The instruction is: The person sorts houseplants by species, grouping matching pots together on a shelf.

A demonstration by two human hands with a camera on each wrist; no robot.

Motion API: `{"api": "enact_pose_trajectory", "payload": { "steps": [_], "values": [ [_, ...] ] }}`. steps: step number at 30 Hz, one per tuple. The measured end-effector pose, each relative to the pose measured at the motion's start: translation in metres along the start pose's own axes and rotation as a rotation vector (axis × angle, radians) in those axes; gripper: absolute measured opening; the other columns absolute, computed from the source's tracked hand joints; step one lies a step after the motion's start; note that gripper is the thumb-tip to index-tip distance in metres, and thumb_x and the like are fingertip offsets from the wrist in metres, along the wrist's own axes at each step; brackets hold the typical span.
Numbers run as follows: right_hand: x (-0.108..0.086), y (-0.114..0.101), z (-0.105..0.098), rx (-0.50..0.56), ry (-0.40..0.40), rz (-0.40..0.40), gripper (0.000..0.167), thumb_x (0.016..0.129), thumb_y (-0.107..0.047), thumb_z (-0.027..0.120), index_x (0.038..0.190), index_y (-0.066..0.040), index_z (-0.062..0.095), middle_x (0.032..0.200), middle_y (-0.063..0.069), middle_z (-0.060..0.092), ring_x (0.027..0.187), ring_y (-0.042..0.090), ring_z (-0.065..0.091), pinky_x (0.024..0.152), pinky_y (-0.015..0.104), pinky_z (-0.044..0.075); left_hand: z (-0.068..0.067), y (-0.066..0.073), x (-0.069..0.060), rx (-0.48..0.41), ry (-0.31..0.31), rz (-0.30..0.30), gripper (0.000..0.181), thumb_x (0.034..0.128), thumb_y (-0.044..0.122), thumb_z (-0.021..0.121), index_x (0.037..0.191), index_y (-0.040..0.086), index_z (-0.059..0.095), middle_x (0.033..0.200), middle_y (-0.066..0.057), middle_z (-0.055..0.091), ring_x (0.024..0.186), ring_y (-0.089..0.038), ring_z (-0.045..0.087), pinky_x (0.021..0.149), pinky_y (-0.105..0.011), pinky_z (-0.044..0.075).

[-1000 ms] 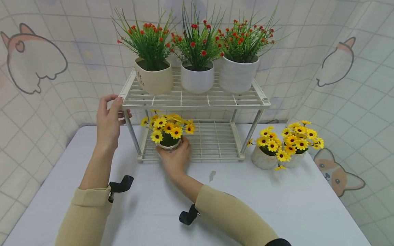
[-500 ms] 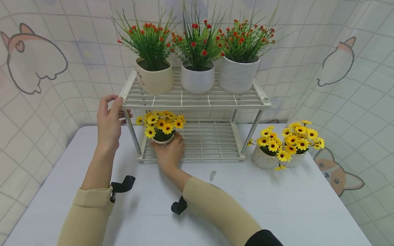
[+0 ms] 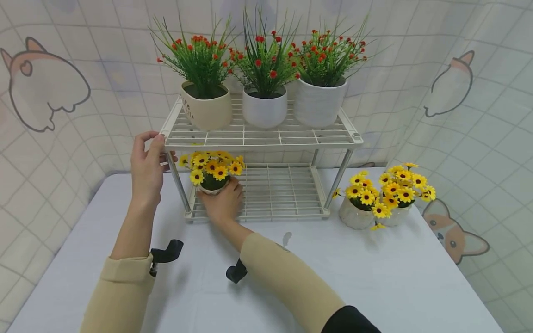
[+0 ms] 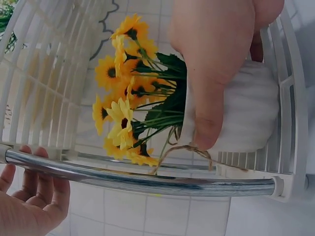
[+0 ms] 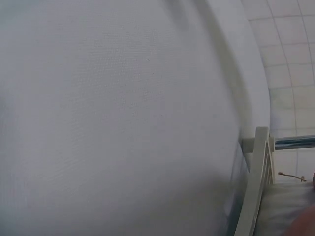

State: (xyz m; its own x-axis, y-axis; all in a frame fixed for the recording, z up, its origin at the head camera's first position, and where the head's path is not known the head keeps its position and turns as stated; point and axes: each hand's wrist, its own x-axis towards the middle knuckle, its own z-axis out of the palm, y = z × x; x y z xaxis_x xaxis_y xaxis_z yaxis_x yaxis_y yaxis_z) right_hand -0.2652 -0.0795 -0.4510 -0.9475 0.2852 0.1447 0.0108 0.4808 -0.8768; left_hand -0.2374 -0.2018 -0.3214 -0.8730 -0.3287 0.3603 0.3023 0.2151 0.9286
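My right hand (image 3: 222,201) grips a whitish pot of yellow artificial daisies (image 3: 213,169) at the left end of the lower shelf of a white wire rack (image 3: 266,147). In the left wrist view, the right thumb lies along the pot (image 4: 251,108), which has twine at its rim and stands upright close to the lower grid. Contact with the grid cannot be told. My left hand (image 3: 147,166) holds the rack's upper left front corner, fingers behind the metal post (image 4: 147,179). Only a sliver of the right hand (image 5: 302,223) shows in the right wrist view.
Three pots with red flowers and grass, a cream pot (image 3: 208,108), a small white pot (image 3: 265,108) and a larger white pot (image 3: 319,104), stand on the top shelf. Two more daisy pots, one nearer (image 3: 356,215), stand right of the rack on the white tabletop (image 3: 333,277).
My right hand has moved the daisy pot leftward along the lower shelf, toward the left post. The left hand keeps its place at the corner.
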Motion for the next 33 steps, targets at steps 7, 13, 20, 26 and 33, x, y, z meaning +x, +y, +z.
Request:
{"api": "enact_pose_trajectory", "payload": {
  "steps": [7, 13, 20, 26, 33],
  "values": [
    [-0.005, 0.008, -0.02, 0.07, -0.104, -0.051, 0.095, 0.08, -0.042, 0.089, 0.146, 0.0, 0.036, 0.139, 0.02, 0.045, 0.127, 0.032, 0.049, 0.107, 0.046, 0.043, 0.0, 0.0, -0.001, -0.004, -0.001, 0.002, 0.034, 0.1092, 0.044, 0.045, 0.136, 0.022, 0.049, 0.099, -0.002, 0.066, 0.088, -0.018, 0.064, 0.079, -0.031, 0.05],
    [-0.013, 0.019, -0.049, 0.12, -0.212, -0.09, 0.089, 0.084, -0.038, 0.086, 0.146, 0.003, 0.036, 0.142, 0.023, 0.043, 0.13, 0.035, 0.046, 0.107, 0.048, 0.042, 0.0, 0.0, 0.0, 0.008, -0.002, 0.007, 0.036, 0.1093, 0.044, 0.045, 0.137, 0.022, 0.049, 0.098, -0.002, 0.065, 0.088, -0.018, 0.063, 0.081, -0.031, 0.05],
    [-0.019, 0.038, -0.081, 0.189, -0.33, -0.141, 0.083, 0.091, -0.03, 0.08, 0.149, 0.005, 0.032, 0.147, 0.026, 0.039, 0.136, 0.04, 0.041, 0.11, 0.048, 0.039, 0.0, 0.0, -0.001, 0.0, -0.003, 0.003, 0.035, 0.1094, 0.044, 0.044, 0.136, 0.022, 0.049, 0.099, -0.002, 0.065, 0.089, -0.018, 0.063, 0.081, -0.032, 0.05],
    [-0.028, 0.053, -0.113, 0.227, -0.391, -0.131, 0.078, 0.094, -0.029, 0.077, 0.149, 0.003, 0.034, 0.148, 0.023, 0.04, 0.135, 0.041, 0.04, 0.108, 0.05, 0.04, 0.001, 0.001, -0.001, 0.0, -0.001, -0.005, 0.035, 0.1093, 0.044, 0.045, 0.137, 0.023, 0.049, 0.1, 0.0, 0.066, 0.089, -0.018, 0.063, 0.082, -0.032, 0.05],
    [-0.039, 0.074, -0.145, 0.227, -0.396, -0.082, 0.072, 0.095, -0.028, 0.076, 0.147, 0.002, 0.037, 0.146, 0.021, 0.042, 0.132, 0.038, 0.041, 0.099, 0.049, 0.046, 0.001, 0.001, -0.001, 0.002, -0.001, 0.004, 0.034, 0.1095, 0.044, 0.045, 0.136, 0.023, 0.049, 0.1, -0.001, 0.065, 0.088, -0.017, 0.063, 0.082, -0.031, 0.05]
  ]
}}
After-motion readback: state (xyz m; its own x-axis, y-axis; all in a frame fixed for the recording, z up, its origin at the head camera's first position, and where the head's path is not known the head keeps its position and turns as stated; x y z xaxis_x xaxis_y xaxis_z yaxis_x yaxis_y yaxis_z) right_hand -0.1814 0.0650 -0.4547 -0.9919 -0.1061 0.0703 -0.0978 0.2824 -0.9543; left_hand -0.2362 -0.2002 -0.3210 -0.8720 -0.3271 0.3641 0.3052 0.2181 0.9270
